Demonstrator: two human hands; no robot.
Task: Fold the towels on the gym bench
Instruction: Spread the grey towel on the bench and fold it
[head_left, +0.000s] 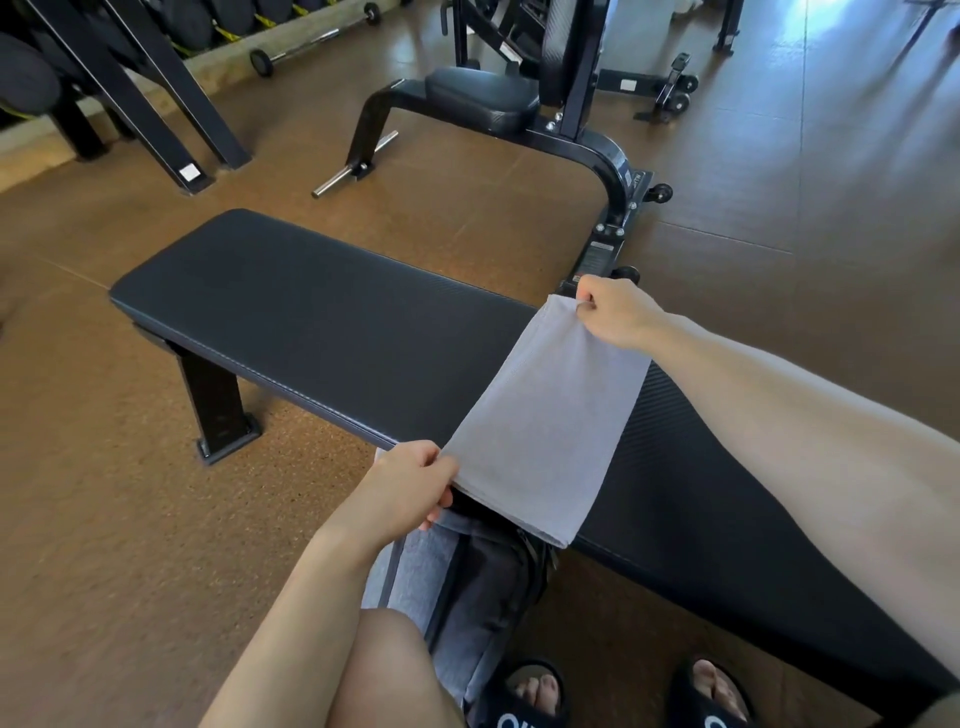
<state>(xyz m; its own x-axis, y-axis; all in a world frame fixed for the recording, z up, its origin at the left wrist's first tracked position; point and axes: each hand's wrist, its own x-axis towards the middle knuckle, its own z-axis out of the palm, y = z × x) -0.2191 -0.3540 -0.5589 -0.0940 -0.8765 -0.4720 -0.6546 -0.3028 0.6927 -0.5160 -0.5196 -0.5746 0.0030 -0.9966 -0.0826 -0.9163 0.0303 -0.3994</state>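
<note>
The left hand (410, 486) and right hand (615, 312) are each pinching an opposite corner of the grey towel (545, 415), fingers (584, 300) closed on the cloth, stretching it flat across the black counter (311, 332) between them, likely to square it for a fold. Another grey cloth (441, 587) is hanging below the left fingers, possibly a second towel.

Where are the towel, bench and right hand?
towel (540, 415): head view, middle of the grey cloth.
bench (311, 322): head view, bare black pad.
right hand (618, 312): head view, back of the hand, pinching the towel's far corner.
</note>
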